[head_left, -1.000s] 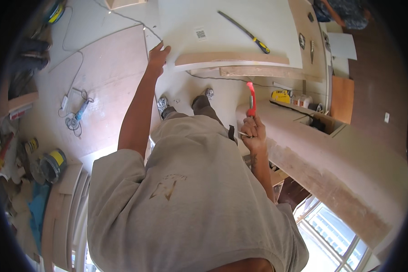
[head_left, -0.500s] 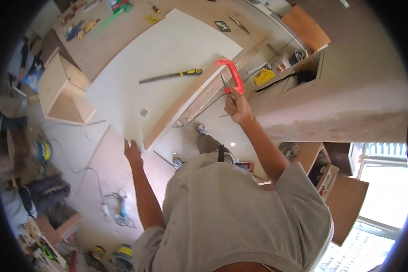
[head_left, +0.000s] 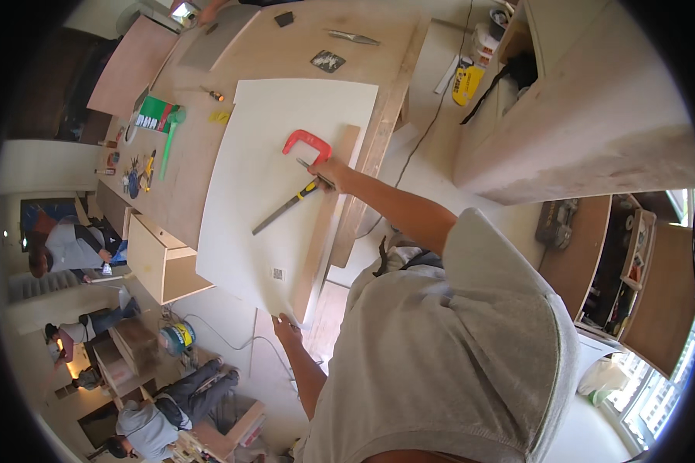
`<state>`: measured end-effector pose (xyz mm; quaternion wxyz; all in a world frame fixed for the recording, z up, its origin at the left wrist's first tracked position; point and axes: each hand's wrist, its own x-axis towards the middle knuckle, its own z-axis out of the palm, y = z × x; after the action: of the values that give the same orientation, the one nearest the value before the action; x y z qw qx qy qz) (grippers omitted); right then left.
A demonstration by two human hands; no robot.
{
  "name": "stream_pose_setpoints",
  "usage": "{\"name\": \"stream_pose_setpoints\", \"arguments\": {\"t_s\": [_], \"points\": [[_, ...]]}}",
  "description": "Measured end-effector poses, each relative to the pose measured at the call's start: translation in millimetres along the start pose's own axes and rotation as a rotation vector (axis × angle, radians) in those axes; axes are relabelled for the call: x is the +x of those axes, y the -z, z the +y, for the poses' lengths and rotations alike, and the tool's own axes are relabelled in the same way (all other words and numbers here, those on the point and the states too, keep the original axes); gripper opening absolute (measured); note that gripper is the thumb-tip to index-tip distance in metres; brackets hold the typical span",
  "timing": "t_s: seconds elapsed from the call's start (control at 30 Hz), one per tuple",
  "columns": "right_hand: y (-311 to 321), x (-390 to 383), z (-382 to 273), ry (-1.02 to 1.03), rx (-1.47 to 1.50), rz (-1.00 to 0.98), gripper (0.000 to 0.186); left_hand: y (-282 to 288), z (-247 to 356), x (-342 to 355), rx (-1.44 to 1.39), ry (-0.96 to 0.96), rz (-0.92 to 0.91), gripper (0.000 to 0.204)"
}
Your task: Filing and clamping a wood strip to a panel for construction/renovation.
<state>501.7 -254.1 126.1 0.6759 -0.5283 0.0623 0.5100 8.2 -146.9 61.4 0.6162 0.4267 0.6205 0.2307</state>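
My right hand (head_left: 330, 174) grips the screw end of a red C-clamp (head_left: 313, 139), above a large white panel (head_left: 243, 162). Beside that hand, a file (head_left: 279, 213) with a black and yellow handle lies on the panel; the hand partly covers the handle's end, and I cannot tell whether it touches it. A long wooden strip (head_left: 324, 239) runs along the panel's near right edge, partly behind my right forearm. My left hand (head_left: 287, 330) closes on the panel's near corner, its fingertips partly hidden.
Under the panel stretches a wooden worktable (head_left: 201, 123) with a green tool (head_left: 171, 127), pliers (head_left: 148, 163) and a sanding sheet (head_left: 328, 61). An open wooden box (head_left: 162, 258) stands at its left. Several people work at far left; another person's hand (head_left: 207, 14) shows at the top.
My right hand has carried the clamp left, from beyond the wooden strip to over the panel beside the file. My left hand stays at the panel's corner. The view has turned.
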Motion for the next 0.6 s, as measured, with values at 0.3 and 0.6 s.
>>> {"name": "stream_pose_setpoints", "arguments": {"t_s": [0.3, 0.6], "points": [[91, -17, -20, 0.410, -0.561, 0.069, 0.024, 12, -2, 1, -0.008, 0.078, 0.049, 0.053], [173, 90, -64, 0.374, 0.045, 0.529, 0.029, 5, -6, -9, 0.022, 0.094, 0.133, 0.052]]}}
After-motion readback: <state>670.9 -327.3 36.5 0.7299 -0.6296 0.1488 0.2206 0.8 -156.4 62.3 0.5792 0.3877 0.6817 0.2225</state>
